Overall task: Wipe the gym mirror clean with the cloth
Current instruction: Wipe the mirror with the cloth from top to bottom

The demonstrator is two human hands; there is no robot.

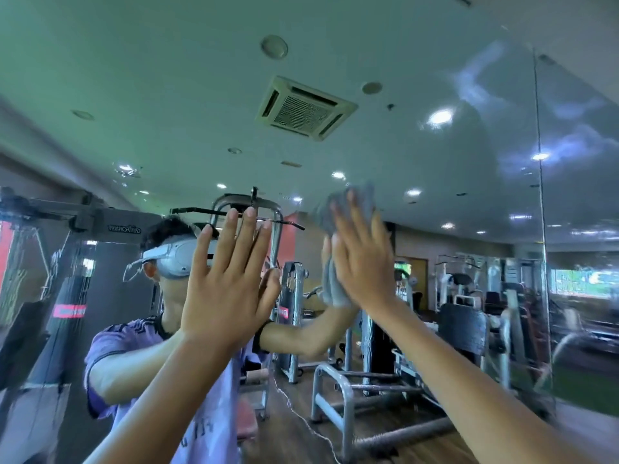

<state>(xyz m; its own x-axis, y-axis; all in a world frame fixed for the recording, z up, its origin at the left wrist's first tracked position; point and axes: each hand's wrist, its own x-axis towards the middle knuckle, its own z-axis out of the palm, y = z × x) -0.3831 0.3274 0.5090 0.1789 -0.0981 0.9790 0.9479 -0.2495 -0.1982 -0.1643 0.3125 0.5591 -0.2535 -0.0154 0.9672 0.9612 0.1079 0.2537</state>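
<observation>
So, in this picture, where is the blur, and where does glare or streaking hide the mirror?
Head view: the right hand and the grey cloth are motion-blurred, the left hand is sharper; ceiling lights glare as white spots in the mirror, with cloudy streaks at upper right; the wide lens bends straight lines near the edges.

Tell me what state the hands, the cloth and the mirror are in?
Mirror: streaky smears at upper right.
Left hand: open, fingers straight, flat against the mirror.
Right hand: open, pressing the grey cloth to the glass.
Grey cloth: bunched under the right hand.
</observation>
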